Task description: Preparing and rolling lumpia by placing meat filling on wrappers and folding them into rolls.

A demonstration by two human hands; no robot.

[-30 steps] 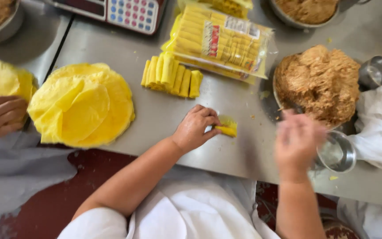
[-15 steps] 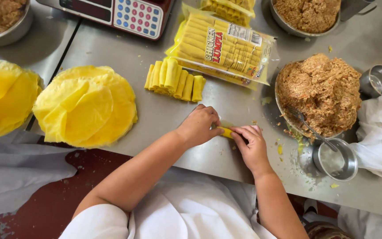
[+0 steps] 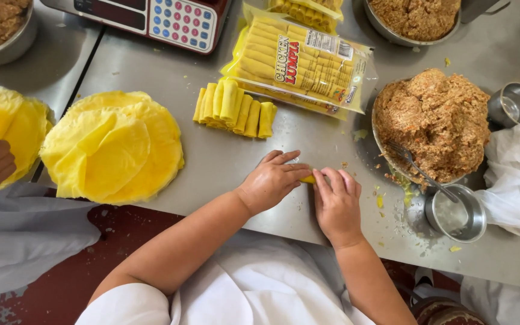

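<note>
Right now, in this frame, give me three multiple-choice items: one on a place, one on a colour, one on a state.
1. Where does the stack of round wrappers lie, seen from the head camera?
A. left of both hands
B. inside the bowl of filling
C. on the scale

2. What colour is the loose row of finished rolls?
A. white
B. yellow
C. green

3. How do the left hand and right hand stand?
A. both lifted off the table
B. both pressed down on a small yellow roll
C. one holds the fork

Answers:
1 A, the stack sits at the table's near edge, left of the hands.
2 B, the row matches the yellow wrappers.
3 B, fingers of both hands cover the roll on the metal table; the fork rests in the filling.
</note>
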